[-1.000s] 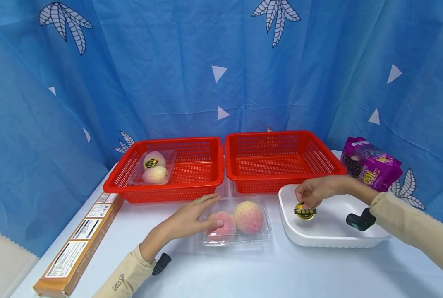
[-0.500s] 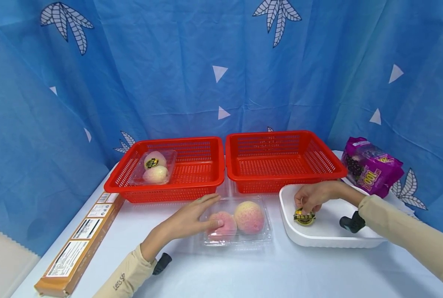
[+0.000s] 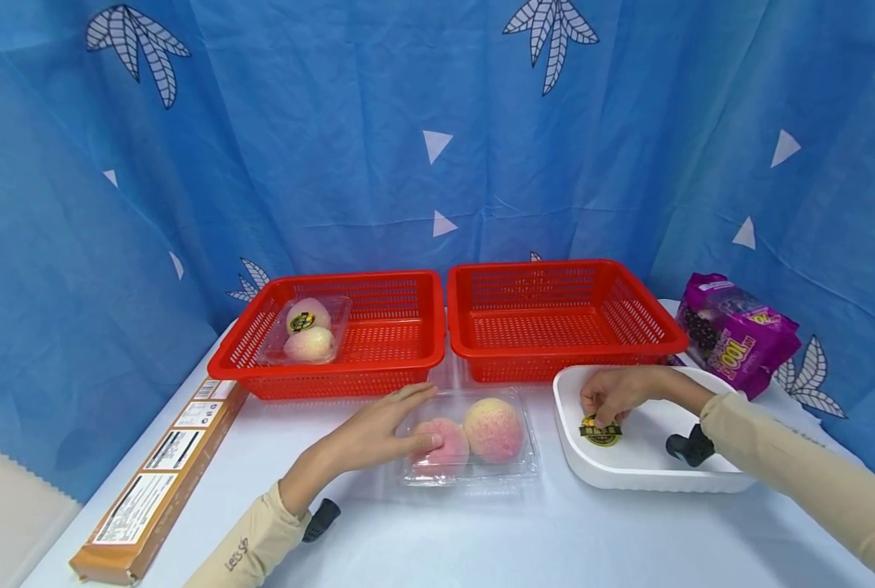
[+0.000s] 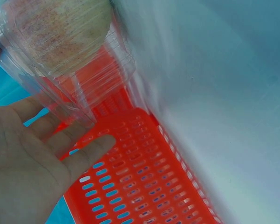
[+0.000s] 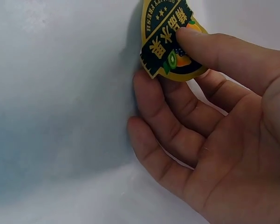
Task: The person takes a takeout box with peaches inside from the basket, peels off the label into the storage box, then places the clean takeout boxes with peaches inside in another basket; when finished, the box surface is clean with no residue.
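Observation:
My left hand [image 3: 374,433] rests at the left side of a clear plastic box [image 3: 474,480] on the table, fingers extended and thumb laid over it. Inside are a pink peach [image 3: 444,457] and a larger yellow-pink peach [image 3: 493,430]. The left wrist view has the straight fingers [image 4: 86,151] against the film-covered box's edge. With thumb and fingertips, my right hand [image 3: 628,388] pinches a round gold-and-black fruit sticker [image 5: 170,51] by its edge. It is low within a white tray [image 3: 650,480], the sticker close over the tray's bottom.
Behind stand two red plastic baskets, the left basket [image 3: 334,384] with another peach box [image 3: 340,314] inside, bearing a similar sticker [image 3: 302,322]. The right basket [image 3: 555,363] adjoins it. A purple bag [image 3: 738,339] lies at the back right, a long brown carton [image 3: 154,490] at the left.
My right hand has moved slightly left and down into the white tray, and the sticker has come lower with it. The left hand stays in place on the peach box.

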`<state>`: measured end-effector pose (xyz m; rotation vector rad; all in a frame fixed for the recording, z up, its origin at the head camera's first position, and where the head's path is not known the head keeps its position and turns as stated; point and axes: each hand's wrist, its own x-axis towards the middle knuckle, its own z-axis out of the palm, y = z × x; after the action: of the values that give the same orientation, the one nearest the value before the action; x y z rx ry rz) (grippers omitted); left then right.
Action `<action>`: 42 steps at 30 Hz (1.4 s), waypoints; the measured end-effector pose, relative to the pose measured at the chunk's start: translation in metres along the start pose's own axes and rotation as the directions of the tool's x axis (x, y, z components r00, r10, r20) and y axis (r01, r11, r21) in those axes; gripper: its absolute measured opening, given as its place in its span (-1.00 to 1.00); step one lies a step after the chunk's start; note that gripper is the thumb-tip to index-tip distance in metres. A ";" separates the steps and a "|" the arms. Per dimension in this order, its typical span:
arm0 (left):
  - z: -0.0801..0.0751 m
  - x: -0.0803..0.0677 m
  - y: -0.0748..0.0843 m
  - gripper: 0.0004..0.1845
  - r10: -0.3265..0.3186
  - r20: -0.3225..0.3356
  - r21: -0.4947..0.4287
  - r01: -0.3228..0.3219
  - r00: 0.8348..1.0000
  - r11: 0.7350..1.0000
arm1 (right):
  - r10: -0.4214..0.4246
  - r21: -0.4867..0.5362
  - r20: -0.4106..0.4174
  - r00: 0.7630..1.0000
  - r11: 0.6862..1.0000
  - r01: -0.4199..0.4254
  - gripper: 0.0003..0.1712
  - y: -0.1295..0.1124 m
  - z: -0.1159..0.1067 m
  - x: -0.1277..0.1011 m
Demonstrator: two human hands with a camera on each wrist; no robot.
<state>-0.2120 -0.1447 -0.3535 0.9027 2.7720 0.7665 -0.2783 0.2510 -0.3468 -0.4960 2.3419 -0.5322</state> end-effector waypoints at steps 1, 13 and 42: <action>0.000 0.000 0.000 -0.13 0.000 0.001 0.000 0.000 1.000 1.000 | -0.003 -0.009 0.002 1.000 1.000 0.003 -0.84 0.000 0.000 0.000; 0.002 -0.001 -0.001 -0.13 0.001 -0.001 0.002 -0.001 1.000 1.000 | 0.036 -0.149 -0.032 0.999 0.988 -0.040 -0.79 -0.004 0.004 0.002; 0.000 0.000 0.001 -0.12 0.026 -0.003 0.006 -0.026 1.000 1.000 | 0.135 -0.266 -0.070 0.988 0.952 -0.149 -0.54 0.011 0.001 -0.007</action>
<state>-0.2120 -0.1440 -0.3530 0.9415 2.7724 0.7645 -0.2748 0.2631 -0.3495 -0.4367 2.4903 -0.1578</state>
